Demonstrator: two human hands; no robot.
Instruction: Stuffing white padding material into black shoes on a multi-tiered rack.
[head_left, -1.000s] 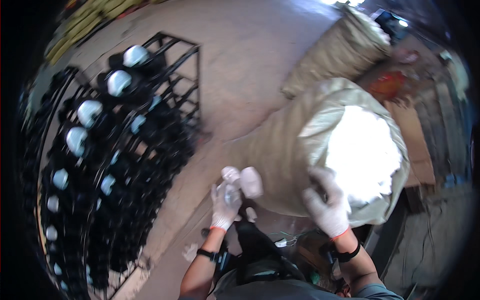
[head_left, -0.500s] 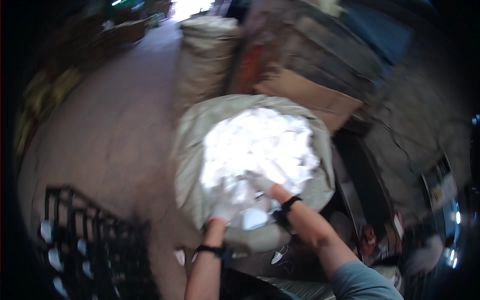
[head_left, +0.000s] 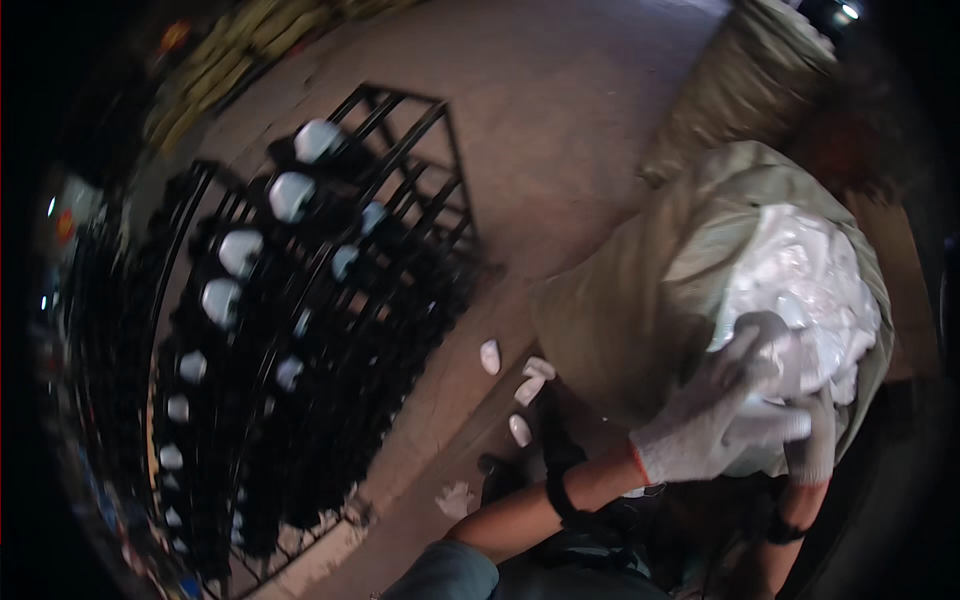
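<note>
My left hand (head_left: 705,420), in a white knit glove with an orange cuff edge, reaches over the near rim of a large khaki sack (head_left: 640,290). Its fingers curve around a smooth white piece (head_left: 780,422), partly blurred. Beside it my right hand (head_left: 815,435), gloved the same way, points up into the sack's mouth; its fingers are mostly hidden behind the left hand and the pieces. A heap of glossy white rounded pieces (head_left: 810,265) fills the sack close to its rim.
To the left stands a black metal rack (head_left: 400,150) carrying several white rounded pieces on its bars. Several white pieces (head_left: 490,357) lie on the floor between rack and sack. Another tall sack (head_left: 740,85) stands behind, with cardboard (head_left: 895,280) at the right.
The view has swung left, so the rack shows larger and the sack sits at the right. Both hands were down in the white heap; now they are together at the sack's near rim.
</note>
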